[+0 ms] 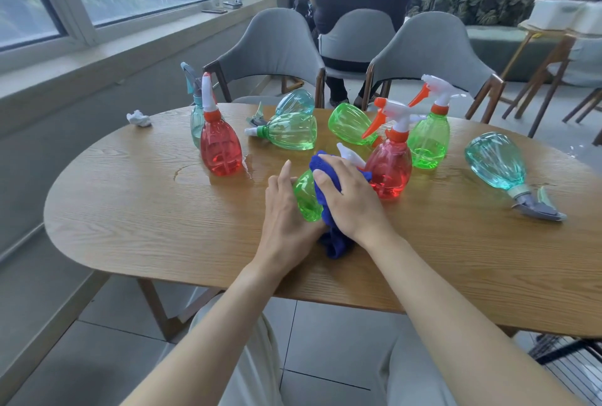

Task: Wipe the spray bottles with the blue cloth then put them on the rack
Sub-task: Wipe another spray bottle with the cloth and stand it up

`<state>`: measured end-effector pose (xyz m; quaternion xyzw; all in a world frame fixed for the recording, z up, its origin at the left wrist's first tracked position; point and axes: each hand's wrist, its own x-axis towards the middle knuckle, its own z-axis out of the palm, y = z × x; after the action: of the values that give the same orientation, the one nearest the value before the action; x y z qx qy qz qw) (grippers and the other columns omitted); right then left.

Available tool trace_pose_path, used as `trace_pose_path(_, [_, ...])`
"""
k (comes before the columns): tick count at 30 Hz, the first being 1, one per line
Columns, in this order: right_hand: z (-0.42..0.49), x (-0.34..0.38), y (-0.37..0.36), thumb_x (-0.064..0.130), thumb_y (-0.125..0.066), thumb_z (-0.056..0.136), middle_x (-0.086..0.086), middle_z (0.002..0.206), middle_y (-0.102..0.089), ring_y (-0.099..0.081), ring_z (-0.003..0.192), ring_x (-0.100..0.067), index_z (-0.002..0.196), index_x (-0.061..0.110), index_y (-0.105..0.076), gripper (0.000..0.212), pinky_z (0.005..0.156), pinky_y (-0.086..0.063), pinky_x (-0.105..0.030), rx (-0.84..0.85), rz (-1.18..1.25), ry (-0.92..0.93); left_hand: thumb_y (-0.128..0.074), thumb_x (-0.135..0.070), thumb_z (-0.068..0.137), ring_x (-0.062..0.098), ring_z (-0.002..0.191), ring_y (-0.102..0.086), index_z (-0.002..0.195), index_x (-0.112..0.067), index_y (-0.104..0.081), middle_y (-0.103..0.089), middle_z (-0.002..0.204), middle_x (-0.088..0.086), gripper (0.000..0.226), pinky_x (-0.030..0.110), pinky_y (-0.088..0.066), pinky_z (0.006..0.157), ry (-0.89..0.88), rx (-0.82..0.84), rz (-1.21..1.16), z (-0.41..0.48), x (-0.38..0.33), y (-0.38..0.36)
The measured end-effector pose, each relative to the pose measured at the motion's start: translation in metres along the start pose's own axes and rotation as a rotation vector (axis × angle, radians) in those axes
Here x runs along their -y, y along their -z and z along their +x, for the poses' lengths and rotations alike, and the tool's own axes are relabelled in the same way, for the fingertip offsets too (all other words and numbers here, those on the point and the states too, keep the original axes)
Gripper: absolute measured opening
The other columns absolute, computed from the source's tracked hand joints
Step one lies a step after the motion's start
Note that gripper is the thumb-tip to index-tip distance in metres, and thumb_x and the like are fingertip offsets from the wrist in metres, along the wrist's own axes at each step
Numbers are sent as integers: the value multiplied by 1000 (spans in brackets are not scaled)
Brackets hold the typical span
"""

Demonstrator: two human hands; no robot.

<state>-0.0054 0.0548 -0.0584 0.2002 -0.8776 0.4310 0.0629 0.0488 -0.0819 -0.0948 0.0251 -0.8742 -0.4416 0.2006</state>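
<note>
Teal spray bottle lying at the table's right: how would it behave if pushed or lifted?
The teal spray bottle lies on its rounded side, so a push would probably pivot it around its trigger head. It looks empty, so likely light. Wet patches show on the table, so the plastic may be slippery.

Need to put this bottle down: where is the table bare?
Bare table: left of the left hand, in front of the left red bottle; and the near edge in front of the right teal bottle. The far middle is crowded.
</note>
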Motion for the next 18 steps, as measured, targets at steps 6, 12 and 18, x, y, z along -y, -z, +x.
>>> trace_pose_path(6, [-13,-10,10,45,-56,106,21,161,-43,-27,148,10,149,39,-55,44,118,-28,-24,63,-57,156,-89,-33,77,14,136,-39,168,-13,-14,-32,134,-10,120,23,-32,109,2,29,34,3,-2,3])
trace_pose_path(12, [6,-3,21,47,-47,110,12,165,-41,-36,151,-10,153,32,-53,46,123,-31,-34,102,-99,11,-89,-35,79,16,139,-38,168,-12,-14,-29,133,-9,119,21,-30,109,19,80,93,8,-8,9])
trace_pose_path(18, [7,5,21,43,-48,110,3,163,-46,-40,150,-16,152,22,-55,47,121,-29,-33,68,-117,-24,-91,-34,77,21,142,-38,167,-8,-15,-33,144,2,121,27,-35,113,40,133,137,16,-15,17])
